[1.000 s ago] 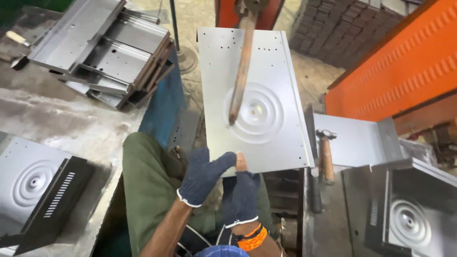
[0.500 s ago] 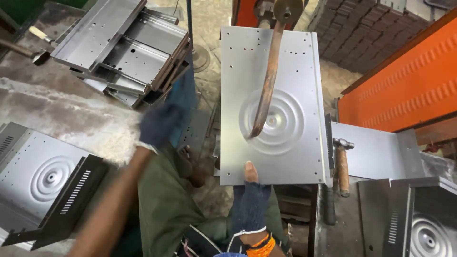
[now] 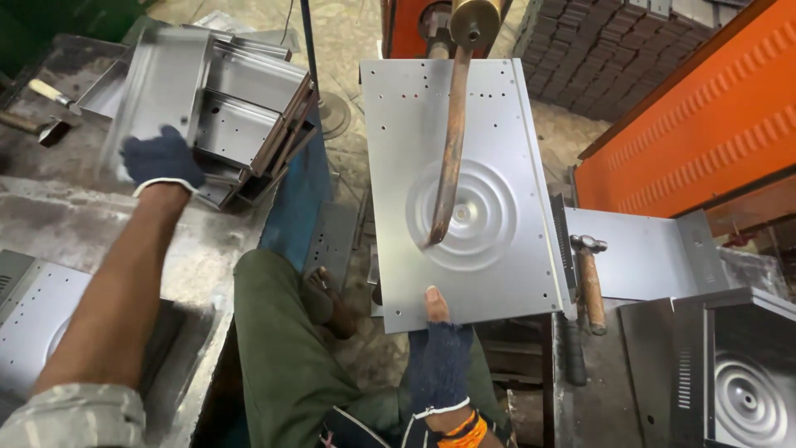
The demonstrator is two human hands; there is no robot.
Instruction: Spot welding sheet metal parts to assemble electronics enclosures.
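Fingers of the right hand (image 3: pixel 439 361), in a dark knit glove, pinch the near edge of the panel (image 3: pixel 481 141). That flat grey steel sheet, stamped with concentric rings and punched with small holes, lies under a rusty rod (image 3: pixel 452 141), long axis running away from the person. Left hand (image 3: pixel 159 158) grips a folded sheet (image 3: pixel 157 83) atop the stack (image 3: pixel 240 124) on the bench (image 3: pixel 75 224).

Single head view, steeply downward, close over the workbench (image 3: pixel 99 241).
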